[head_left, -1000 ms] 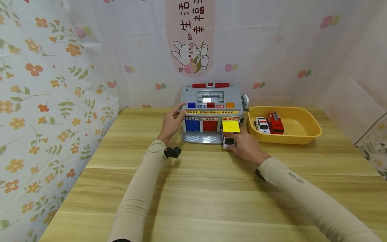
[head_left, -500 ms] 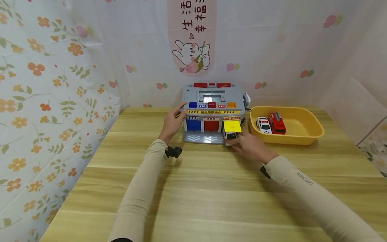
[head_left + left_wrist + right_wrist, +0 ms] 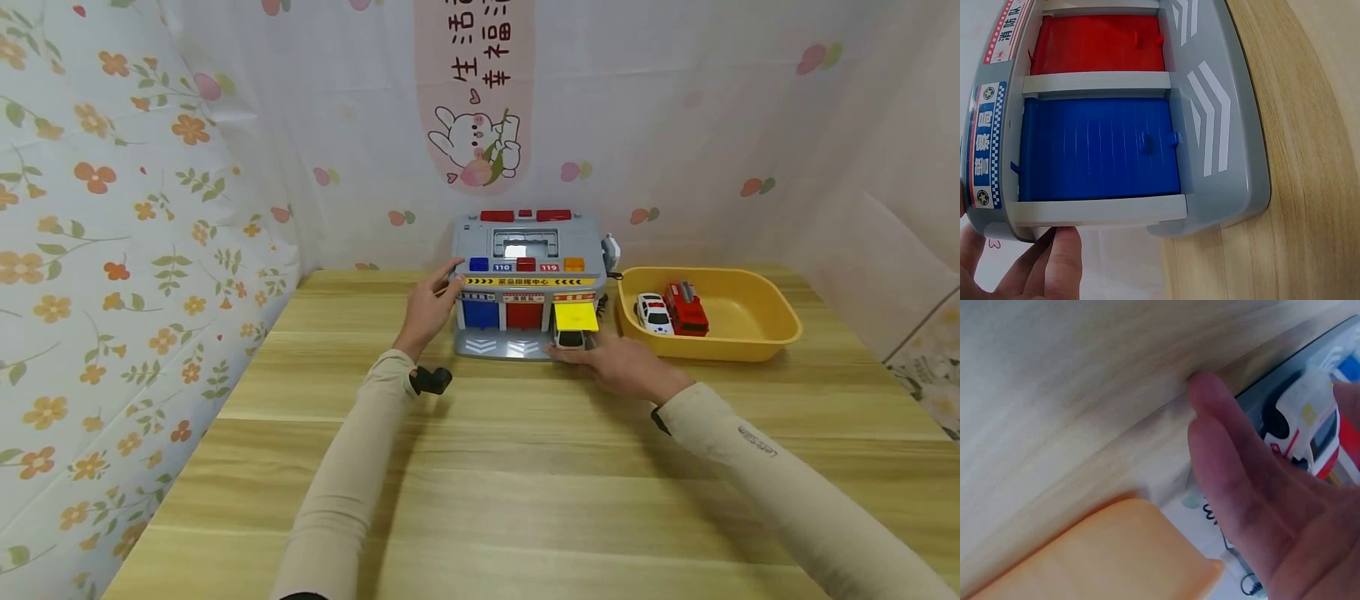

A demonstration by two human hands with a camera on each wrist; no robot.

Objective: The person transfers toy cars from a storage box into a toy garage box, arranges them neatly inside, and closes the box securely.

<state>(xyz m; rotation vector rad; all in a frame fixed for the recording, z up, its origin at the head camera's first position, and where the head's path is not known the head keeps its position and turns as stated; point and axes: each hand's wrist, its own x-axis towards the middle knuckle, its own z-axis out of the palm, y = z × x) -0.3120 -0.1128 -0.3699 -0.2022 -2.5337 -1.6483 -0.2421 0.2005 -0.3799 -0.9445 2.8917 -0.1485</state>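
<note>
A grey toy emergency station (image 3: pixel 525 282) stands at the back of the table, with a blue door (image 3: pixel 1097 150), a red door (image 3: pixel 1097 44) and a raised yellow door (image 3: pixel 576 317). My left hand (image 3: pixel 427 312) grips its left upper corner, its fingers at the side wall in the left wrist view. Under the yellow door, a white toy car (image 3: pixel 1307 419) with red stripes sits partly inside the right bay. My right hand (image 3: pixel 622 367) is at the car's outer end, a straight digit laid across it. Two fingers (image 3: pixel 1222 469) extend beside the car in the right wrist view.
Right of the station stands a yellow tray (image 3: pixel 757 346) holding a white toy car (image 3: pixel 653 314) and a red toy fire truck (image 3: pixel 686 310). A patterned cloth (image 3: pixel 352 125) hangs behind the wooden table (image 3: pixel 480 492).
The white car has moved deeper into the right bay, under the yellow door. My right hand has loosened from around it to a straighter pose. The left hand keeps its hold.
</note>
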